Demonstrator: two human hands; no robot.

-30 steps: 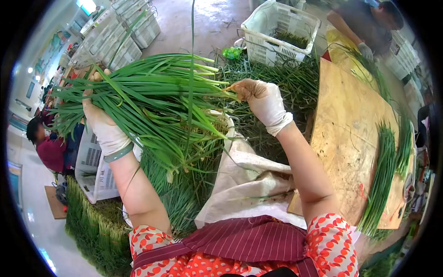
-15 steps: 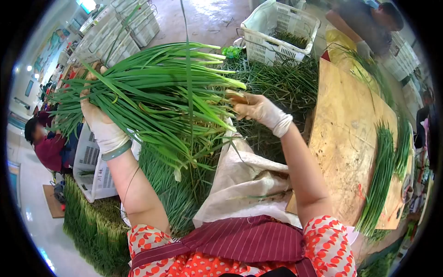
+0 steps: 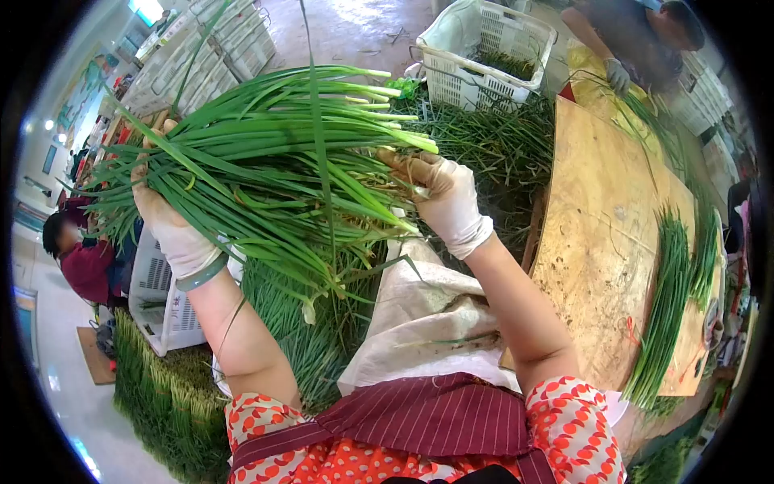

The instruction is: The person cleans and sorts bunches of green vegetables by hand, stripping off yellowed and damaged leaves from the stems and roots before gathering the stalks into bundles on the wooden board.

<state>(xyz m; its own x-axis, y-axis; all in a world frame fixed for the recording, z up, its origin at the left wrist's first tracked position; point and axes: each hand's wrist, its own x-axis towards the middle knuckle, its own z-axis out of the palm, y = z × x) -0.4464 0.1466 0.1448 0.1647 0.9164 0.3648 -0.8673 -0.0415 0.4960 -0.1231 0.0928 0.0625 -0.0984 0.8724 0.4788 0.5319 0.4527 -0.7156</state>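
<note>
Filling the three o'clock side, a broad tan wooden tabletop (image 3: 597,242) with dark specks on its face stands well apart from the held stalks. Next in size, a thick bunch of long, flat green leaves with pale stem ends (image 3: 258,153) is raised at ten o'clock, its long axis running roughly from nine to three, leafy tips toward nine and pale ends toward three. Between one and two o'clock spreads a loose heap of dark green stalks (image 3: 484,137). At five o'clock hangs a creased white fabric sack (image 3: 431,302), and at one o'clock, behind the heap, stands a white plastic slatted crate (image 3: 459,79). A slim, straight bundle of green stalks (image 3: 663,310) lies on the tabletop between three and four.

Smaller are the white-gloved hands. The left hand (image 3: 167,214) has its grip closed around the leafy end, at nine o'clock. The right hand (image 3: 447,192) is nearer the pale ends: its fingers curl against them, and from this grip the bunch extends toward nine. Whether those fingertips pinch a single stalk, I cannot tell. At two o'clock, a co-worker's gloved hand (image 3: 617,77) is near some stalks. Smallest, a grey-green ring-shaped bangle (image 3: 201,275) circles the left wrist.
</note>
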